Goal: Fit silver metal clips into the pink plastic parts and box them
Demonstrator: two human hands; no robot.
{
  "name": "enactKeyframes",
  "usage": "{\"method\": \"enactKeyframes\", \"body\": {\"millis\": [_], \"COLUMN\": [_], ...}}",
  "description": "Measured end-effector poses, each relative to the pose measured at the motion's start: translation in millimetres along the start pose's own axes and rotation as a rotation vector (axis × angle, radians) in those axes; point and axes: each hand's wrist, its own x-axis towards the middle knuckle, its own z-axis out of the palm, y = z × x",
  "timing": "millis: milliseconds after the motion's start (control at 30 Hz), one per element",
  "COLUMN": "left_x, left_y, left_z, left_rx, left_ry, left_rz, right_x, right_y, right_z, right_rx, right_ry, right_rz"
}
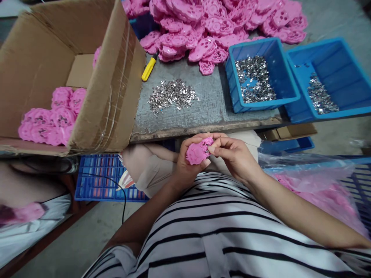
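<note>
My left hand (185,164) cups a round pink plastic part (197,151) in front of my striped shirt, just below the table's front edge. My right hand (232,154) pinches the right side of the same part with thumb and fingertips; whether a small metal piece sits between them is hidden. A loose heap of small silver metal pieces (173,94) lies on the grey table (208,112) straight ahead. A big pile of pink parts (214,27) covers the far side of the table.
An open cardboard box (113,92) at the left holds stacked pink parts (49,119). Two blue bins (261,102) (348,65) with silver pieces stand at the right. A yellow-handled tool (149,67) lies by the box. A blue crate (98,181) sits on the floor; a plastic bag of pink parts (319,193) lies right.
</note>
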Motion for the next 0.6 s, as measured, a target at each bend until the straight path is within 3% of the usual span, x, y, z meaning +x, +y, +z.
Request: {"method": "enactKeyframes", "body": {"millis": [333,600], "left_x": [-2,-4], "left_y": [0,-2], "left_z": [-3.5,-1.9], "left_rx": [0.114,0.128], "left_ry": [-0.027,-0.01], "left_rz": [0.059,0.073], "right_x": [-1,-3], "right_y": [4,15], "right_z": [-1,-4], "right_rx": [-0.052,-0.178], "right_ry": [-0.02,-0.022], "right_rz": [-0.044,-0.262]}}
